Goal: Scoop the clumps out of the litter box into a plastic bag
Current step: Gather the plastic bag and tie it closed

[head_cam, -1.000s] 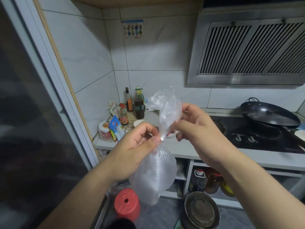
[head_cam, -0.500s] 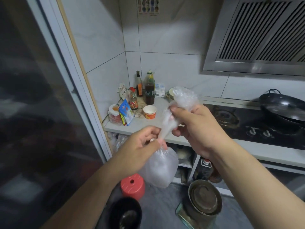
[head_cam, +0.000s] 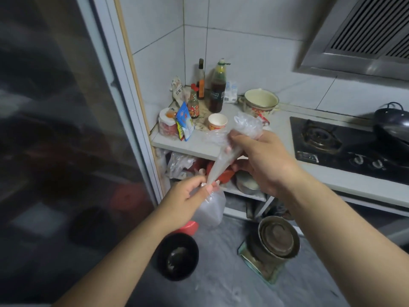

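— Clear plastic bag (head_cam: 211,207), twisted into a tight neck, hanging in mid-air in front of the worktop (head_cam: 192,145). Seen where, exactly?

— Between the 2 hands. Lower bulge below the left hand (head_cam: 188,196), loose crumpled top sticking up past the right hand (head_cam: 263,160).

— Hands doing what?

— Left: thumb and fingers pinching the twisted neck at its low end. Right: fingers curled round the upper part of the neck, holding it higher and to the right. Neck stretched on a slant between them.

— Contents of the bag?

— Whitish and cloudy inside; too blurred to tell more.

— And around it?

— On the worktop corner: 1 paper cup (head_cam: 218,121), 1 cream pot (head_cam: 261,101), 1 dark sauce bottle (head_cam: 218,91) with smaller bottles beside it, 1 blue snack packet (head_cam: 184,120). Black gas hob (head_cam: 332,140) to the right, black wok (head_cam: 392,127) at its far edge, steel extractor hood (head_cam: 363,41) above. Down on the grey floor (head_cam: 221,284): 1 black bowl (head_cam: 178,257) directly under the left forearm, 1 red stool (head_cam: 188,227) partly hidden behind that forearm, stacked metal pots (head_cam: 276,240) under the right forearm.
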### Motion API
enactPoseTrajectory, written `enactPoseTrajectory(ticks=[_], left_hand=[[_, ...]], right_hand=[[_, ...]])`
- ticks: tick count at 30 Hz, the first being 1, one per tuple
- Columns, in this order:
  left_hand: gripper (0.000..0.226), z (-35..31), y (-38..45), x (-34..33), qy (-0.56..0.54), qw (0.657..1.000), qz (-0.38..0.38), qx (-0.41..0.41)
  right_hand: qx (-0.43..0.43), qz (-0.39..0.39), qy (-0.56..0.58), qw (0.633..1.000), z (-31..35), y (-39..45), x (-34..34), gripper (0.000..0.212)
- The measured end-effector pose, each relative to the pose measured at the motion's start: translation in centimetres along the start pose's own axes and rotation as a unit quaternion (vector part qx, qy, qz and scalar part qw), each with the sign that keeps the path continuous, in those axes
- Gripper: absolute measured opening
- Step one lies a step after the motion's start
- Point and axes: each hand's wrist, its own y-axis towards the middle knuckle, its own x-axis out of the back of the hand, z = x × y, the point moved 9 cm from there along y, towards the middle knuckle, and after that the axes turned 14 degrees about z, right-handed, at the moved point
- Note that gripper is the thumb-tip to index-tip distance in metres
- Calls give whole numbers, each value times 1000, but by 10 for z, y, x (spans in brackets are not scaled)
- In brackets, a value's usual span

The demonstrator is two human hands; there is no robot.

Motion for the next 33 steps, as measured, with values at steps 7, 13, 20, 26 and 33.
enactPoseTrajectory(ticks=[7, 13, 20, 26, 33], left_hand=[[18, 82, -13, 35, -25, 999, -26, 40], [38, 120, -18, 37, -65, 995, -15, 76], [38, 152, -21, 33, -58, 988, -45, 133], [28, 197, -20, 28, -87, 976, -49, 194], [26, 266, -23, 20, -114, 963, -40, 242]], right_hand=[[-65, 57, -123, 989, -61, 30, -44, 20], [-99, 99, -120, 983, -119, 41, -64, 14], [-159, 163, -130, 965, -207, 64, -69, 14], [-174, 198, -113, 958, -274, 85, -69, 18], [-216, 239, -223, 920, -366, 104, -89, 20]])
